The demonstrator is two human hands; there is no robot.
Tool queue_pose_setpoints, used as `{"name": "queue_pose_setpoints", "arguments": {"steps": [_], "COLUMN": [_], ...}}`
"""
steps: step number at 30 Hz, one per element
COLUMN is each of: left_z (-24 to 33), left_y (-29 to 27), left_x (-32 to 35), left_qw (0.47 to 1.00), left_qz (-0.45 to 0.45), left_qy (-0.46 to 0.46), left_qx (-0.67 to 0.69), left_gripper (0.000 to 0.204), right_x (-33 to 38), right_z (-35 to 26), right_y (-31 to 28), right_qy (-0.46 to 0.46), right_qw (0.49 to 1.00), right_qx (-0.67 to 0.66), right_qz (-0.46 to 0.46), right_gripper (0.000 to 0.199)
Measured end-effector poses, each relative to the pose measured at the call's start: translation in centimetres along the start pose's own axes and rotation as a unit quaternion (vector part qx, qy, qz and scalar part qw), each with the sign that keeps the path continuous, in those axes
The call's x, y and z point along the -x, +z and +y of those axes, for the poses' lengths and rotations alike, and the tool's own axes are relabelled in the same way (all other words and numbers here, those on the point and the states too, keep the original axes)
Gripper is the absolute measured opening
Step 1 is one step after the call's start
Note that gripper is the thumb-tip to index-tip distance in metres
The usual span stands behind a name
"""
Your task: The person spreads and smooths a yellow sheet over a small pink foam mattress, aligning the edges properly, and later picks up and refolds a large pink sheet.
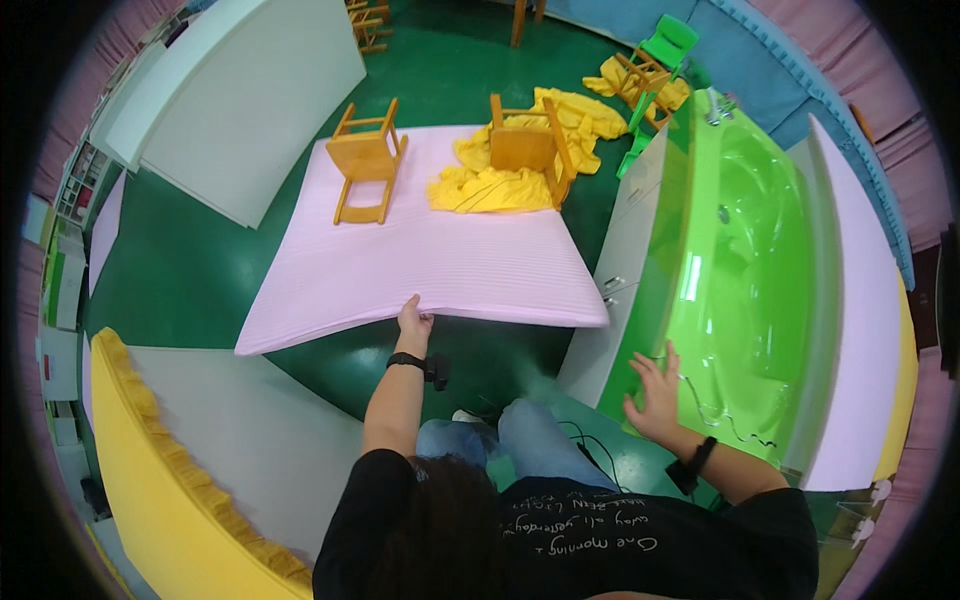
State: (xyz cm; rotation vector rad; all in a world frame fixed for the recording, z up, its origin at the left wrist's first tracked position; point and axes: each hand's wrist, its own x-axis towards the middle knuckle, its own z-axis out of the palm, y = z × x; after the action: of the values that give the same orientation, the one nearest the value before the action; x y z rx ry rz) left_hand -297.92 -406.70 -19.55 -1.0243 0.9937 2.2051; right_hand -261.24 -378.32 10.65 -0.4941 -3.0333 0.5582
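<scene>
My left hand grips the near edge of a pink ribbed mat, thumb on top and fingers curled at the rim. That edge is lifted in a slight arch above the green floor. One small wooden chair is on the mat's far left part. Another wooden chair is at its far right, among crumpled yellow cloth. My right hand is spread at the near-left rim of a bright green bathtub; whether it touches the rim, I cannot tell. A thin shiny hose lies beside it.
White cabinets stand along the tub's left side. A large white panel rises at the far left, and a yellow-covered piece with a ruffled edge at the near left. Green chairs are at the far right. Black cables trail by my legs.
</scene>
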Motion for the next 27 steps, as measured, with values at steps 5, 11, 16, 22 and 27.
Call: {"name": "queue_pose_setpoints", "arguments": {"steps": [5, 11, 16, 22, 27], "left_z": [4.2, 11.5, 16.4, 20.7, 22.2], "left_y": [10.1, 16.6, 18.2, 21.5, 25.9], "left_x": [8.2, 15.0, 19.1, 18.0, 16.4], "left_qw": [0.998, 0.973, 0.897, 0.875, 0.859], "left_qz": [-0.011, -0.039, -0.092, -0.127, -0.141], "left_qy": [0.022, 0.014, 0.035, 0.047, 0.060], "left_qx": [-0.066, -0.226, -0.430, -0.464, -0.489], "left_gripper": [0.017, 0.016, 0.022, 0.027, 0.026], "right_x": [0.4, -0.5, -4.5, -19.0, -25.3], "right_z": [0.9, 0.9, -0.9, -3.2, -2.0], "right_y": [0.0, -0.1, 2.7, 2.4, -1.7], "right_qy": [-0.010, 0.024, 0.184, 0.568, 0.252], "right_qw": [1.000, 0.999, 0.981, 0.585, 0.339], "right_qx": [-0.006, 0.009, 0.060, -0.577, -0.905], "right_qz": [0.007, -0.037, -0.029, -0.037, 0.052], "right_gripper": [0.063, 0.071, 0.063, 0.086, 0.060]}}
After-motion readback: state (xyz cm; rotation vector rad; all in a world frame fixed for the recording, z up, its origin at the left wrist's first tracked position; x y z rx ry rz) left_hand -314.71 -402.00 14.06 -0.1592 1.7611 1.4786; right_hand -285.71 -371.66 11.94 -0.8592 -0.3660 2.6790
